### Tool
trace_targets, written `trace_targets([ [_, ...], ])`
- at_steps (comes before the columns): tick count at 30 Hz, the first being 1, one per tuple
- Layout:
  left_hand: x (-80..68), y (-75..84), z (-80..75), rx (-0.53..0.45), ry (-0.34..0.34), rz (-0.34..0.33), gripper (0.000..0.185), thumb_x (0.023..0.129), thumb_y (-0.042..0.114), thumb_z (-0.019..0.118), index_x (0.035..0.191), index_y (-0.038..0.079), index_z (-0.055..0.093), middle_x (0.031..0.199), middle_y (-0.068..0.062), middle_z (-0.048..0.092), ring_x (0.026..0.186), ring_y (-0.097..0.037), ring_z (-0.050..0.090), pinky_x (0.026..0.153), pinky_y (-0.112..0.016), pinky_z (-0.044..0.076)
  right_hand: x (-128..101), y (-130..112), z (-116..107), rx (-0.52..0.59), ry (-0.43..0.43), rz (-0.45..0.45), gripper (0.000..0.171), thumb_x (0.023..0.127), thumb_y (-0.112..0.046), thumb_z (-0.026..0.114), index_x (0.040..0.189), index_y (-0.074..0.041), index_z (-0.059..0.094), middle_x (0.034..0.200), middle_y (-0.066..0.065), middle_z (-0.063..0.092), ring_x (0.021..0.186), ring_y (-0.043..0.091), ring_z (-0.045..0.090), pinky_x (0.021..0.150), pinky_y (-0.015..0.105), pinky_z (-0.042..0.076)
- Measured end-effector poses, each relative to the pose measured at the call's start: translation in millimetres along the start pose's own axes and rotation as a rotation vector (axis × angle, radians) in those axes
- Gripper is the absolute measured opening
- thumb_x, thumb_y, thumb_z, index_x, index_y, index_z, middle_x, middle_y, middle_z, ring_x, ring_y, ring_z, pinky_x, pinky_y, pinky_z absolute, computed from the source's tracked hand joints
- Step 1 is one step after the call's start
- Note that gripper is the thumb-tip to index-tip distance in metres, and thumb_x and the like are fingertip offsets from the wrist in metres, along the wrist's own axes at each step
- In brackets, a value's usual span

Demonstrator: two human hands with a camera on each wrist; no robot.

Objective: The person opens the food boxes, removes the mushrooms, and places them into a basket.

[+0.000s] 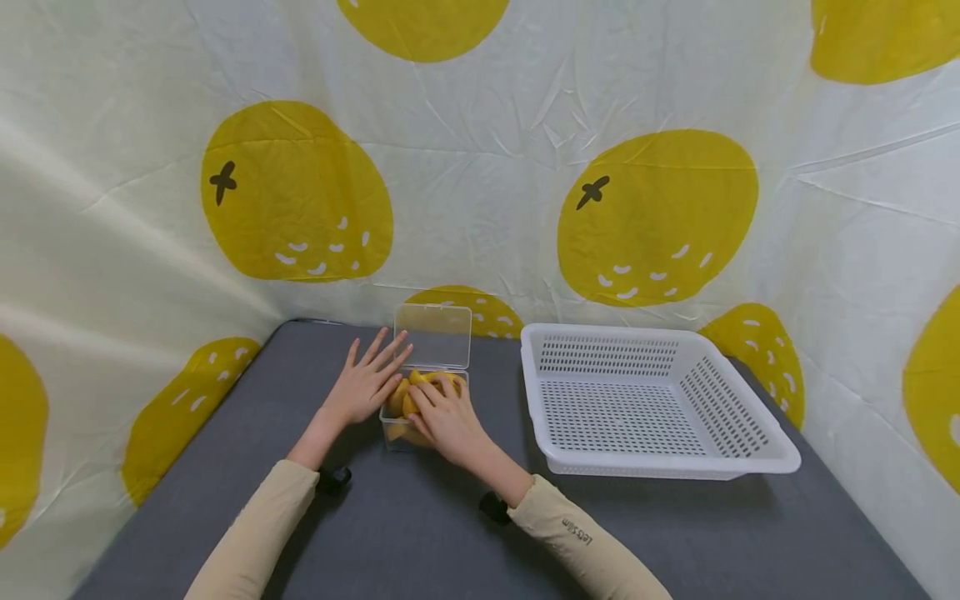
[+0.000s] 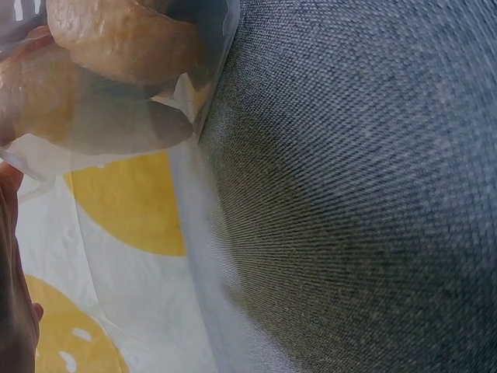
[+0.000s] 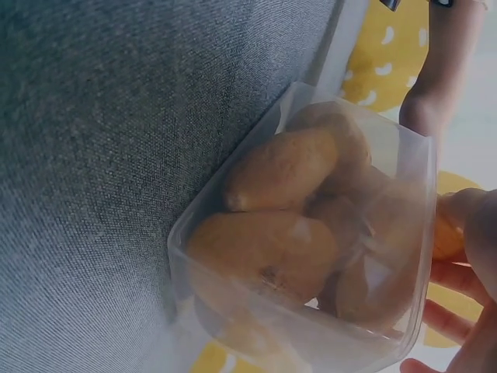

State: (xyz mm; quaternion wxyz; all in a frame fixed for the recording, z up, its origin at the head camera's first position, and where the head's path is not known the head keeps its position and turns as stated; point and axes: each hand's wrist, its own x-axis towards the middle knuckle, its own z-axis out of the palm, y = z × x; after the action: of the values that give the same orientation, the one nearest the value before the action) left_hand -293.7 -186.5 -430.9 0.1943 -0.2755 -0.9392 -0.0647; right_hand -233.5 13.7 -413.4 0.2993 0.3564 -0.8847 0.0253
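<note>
Centre of frame: your right hand (image 1: 448,421) pressed flat-fingered on yellow pastries (image 1: 411,396) in the clear box (image 1: 423,408), grip apart. Your left hand (image 1: 367,382) lay spread against the box's left side, holding nothing. White basket (image 1: 652,400) stood to the right on the counter (image 1: 420,533).

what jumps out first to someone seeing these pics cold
The eye lands on the clear plastic box at the middle of the grey table, lid up and packed with yellow-brown potato-like pieces. The right hand reaches into them while the left hand rests flat against the box's left side. To the right sits a white perforated basket, with a big lemon-print backdrop behind.
</note>
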Motion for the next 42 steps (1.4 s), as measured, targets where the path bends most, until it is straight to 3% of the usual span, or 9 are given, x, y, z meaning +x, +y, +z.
trace_targets([
  [6,1.2,-0.8,-0.7,0.01,-0.019,-0.011,0.054,0.095,0.037,0.037,0.143,0.027,0.017,0.152,0.005,0.009,0.14,-0.024,0.001,0.107,-0.058,-0.001,1.4,2.2,-1.9,-0.029,0.042,-0.003,0.036,0.088,-0.037,0.053,0.117,-0.016,0.055,0.115,-0.003,0.056,0.104,0.019,0.048,0.085,0.041,0.038],
  [18,1.8,-2.8,1.7,0.006,-0.005,0.0,0.052,0.095,0.036,0.038,0.142,0.02,0.026,0.152,0.004,0.01,0.14,-0.024,0.002,0.107,-0.058,-0.003,0.0,2.9,-10.9,-0.017,0.094,-0.019,0.038,0.088,-0.037,0.052,0.119,-0.015,0.055,0.117,-0.001,0.056,0.103,0.021,0.049,0.084,0.041,0.039],
  [29,1.9,-2.2,1.9,0.013,-0.011,0.005,0.053,0.095,0.043,0.029,0.143,0.022,0.023,0.152,0.004,0.009,0.14,-0.025,0.003,0.107,-0.057,-0.002,-2.1,2.1,-19.5,-0.04,0.15,-0.037,0.04,0.087,-0.039,0.054,0.12,-0.016,0.055,0.118,-0.002,0.057,0.102,0.02,0.05,0.084,0.038,0.039],
  [42,0.9,-1.1,0.5,0.016,-0.045,-0.026,0.054,0.095,0.04,0.036,0.143,0.024,0.02,0.152,0.006,0.006,0.14,-0.022,-0.003,0.107,-0.057,-0.003,-14.3,4.8,-34.0,-0.025,0.13,-0.022,0.042,0.084,-0.036,0.058,0.12,-0.014,0.054,0.117,-0.001,0.056,0.102,0.021,0.05,0.085,0.043,0.039],
])
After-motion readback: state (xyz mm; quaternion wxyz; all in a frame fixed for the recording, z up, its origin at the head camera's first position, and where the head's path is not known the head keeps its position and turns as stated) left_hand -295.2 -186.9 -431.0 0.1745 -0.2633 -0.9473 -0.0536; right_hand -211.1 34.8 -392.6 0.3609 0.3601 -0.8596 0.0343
